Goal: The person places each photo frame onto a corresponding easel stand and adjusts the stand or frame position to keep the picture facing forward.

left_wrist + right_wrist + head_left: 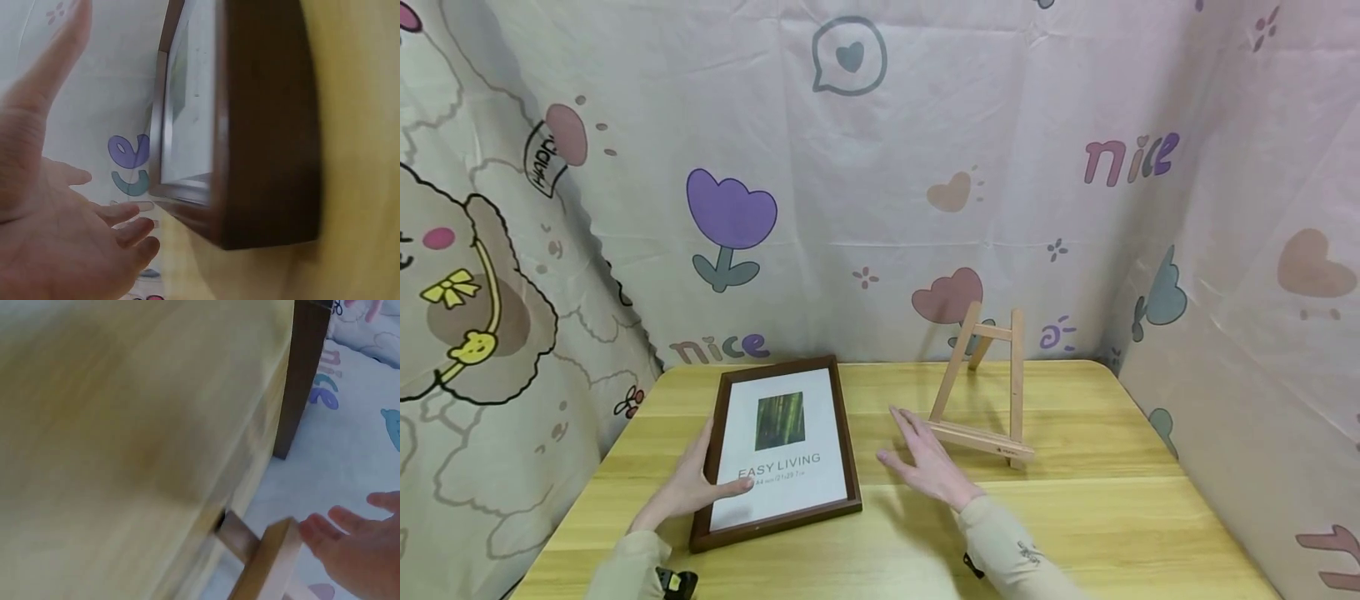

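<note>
A dark brown picture frame (847,437) lies face up on the left half of the table, its insert reading "EASY LIVING". Beside its left edge is my left hand (685,487), fingers spread and thumb over the front. The left wrist view shows a gap between this hand (69,231) and the frame's thick side (269,137). A small wooden easel (981,439) stands upright at the back right. My right hand (928,462) is extended at the left end of its ledge. In the right wrist view, fingertips appear by the ledge end (265,565); contact is uncertain.
Under everything is a wood-grain table (1097,500). A printed cloth (880,167) with flowers, hearts and lettering hangs behind it and along both sides. The easel's rear leg reaches close to the back edge.
</note>
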Demonstrator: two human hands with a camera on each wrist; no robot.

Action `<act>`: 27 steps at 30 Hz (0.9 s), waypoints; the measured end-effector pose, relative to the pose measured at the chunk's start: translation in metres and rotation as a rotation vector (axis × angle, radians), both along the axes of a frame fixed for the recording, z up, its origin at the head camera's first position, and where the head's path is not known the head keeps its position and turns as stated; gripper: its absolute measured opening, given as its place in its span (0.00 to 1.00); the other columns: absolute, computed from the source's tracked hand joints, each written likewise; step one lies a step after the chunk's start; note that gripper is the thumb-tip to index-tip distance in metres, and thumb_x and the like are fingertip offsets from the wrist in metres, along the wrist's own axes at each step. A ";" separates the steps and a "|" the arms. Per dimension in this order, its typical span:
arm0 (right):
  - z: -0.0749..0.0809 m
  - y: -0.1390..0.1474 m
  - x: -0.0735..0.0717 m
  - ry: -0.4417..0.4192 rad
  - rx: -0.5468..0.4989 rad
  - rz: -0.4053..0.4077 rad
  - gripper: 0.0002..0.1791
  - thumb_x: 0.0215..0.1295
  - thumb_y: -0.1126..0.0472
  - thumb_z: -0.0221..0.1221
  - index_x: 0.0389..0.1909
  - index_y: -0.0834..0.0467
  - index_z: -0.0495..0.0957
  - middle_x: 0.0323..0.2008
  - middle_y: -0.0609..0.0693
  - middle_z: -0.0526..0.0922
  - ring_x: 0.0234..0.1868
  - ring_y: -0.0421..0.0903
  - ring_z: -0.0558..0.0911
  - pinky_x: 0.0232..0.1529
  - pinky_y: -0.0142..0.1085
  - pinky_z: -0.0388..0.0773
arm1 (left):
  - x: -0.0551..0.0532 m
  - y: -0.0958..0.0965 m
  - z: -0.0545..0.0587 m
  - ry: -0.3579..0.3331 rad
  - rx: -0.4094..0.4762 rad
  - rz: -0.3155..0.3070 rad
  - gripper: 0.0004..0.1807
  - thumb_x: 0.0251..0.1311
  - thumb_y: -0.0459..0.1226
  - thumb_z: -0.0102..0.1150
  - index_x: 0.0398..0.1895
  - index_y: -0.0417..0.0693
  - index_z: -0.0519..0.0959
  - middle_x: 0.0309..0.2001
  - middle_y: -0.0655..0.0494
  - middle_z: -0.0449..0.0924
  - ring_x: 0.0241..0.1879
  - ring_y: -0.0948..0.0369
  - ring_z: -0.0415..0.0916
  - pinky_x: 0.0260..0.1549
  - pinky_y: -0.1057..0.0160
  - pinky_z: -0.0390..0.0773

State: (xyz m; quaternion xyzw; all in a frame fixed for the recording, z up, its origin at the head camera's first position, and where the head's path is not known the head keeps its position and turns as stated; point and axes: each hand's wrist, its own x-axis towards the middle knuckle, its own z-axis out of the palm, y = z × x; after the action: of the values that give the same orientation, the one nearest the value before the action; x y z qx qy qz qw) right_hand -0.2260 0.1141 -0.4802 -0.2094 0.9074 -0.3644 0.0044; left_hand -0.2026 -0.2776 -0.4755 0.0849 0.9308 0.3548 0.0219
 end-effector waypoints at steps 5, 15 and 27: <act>-0.005 -0.013 -0.003 -0.093 -0.018 0.075 0.44 0.73 0.38 0.52 0.82 0.49 0.46 0.80 0.63 0.50 0.79 0.67 0.55 0.72 0.71 0.56 | 0.003 -0.004 -0.009 -0.066 0.006 0.019 0.72 0.50 0.50 0.74 0.79 0.33 0.28 0.77 0.20 0.33 0.72 0.21 0.38 0.63 0.18 0.53; -0.016 -0.025 -0.016 -0.236 -0.114 0.221 0.51 0.66 0.43 0.63 0.81 0.55 0.46 0.75 0.61 0.65 0.68 0.58 0.74 0.68 0.57 0.72 | 0.008 -0.011 -0.017 -0.240 -0.010 0.053 0.74 0.51 0.53 0.74 0.78 0.35 0.25 0.74 0.17 0.29 0.72 0.21 0.35 0.63 0.19 0.56; -0.020 -0.031 -0.024 -0.410 -0.140 0.281 0.58 0.58 0.53 0.72 0.81 0.56 0.46 0.67 0.58 0.74 0.59 0.49 0.78 0.64 0.47 0.78 | 0.008 -0.021 -0.028 -0.309 0.008 0.050 0.71 0.49 0.56 0.75 0.77 0.26 0.35 0.70 0.16 0.39 0.68 0.22 0.49 0.60 0.24 0.65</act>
State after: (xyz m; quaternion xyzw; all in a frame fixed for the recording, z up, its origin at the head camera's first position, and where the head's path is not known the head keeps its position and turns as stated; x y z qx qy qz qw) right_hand -0.2496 0.0830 -0.5006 -0.2549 0.8221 -0.4569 0.2245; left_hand -0.1944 -0.2989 -0.5039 0.0063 0.9168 0.3677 0.1556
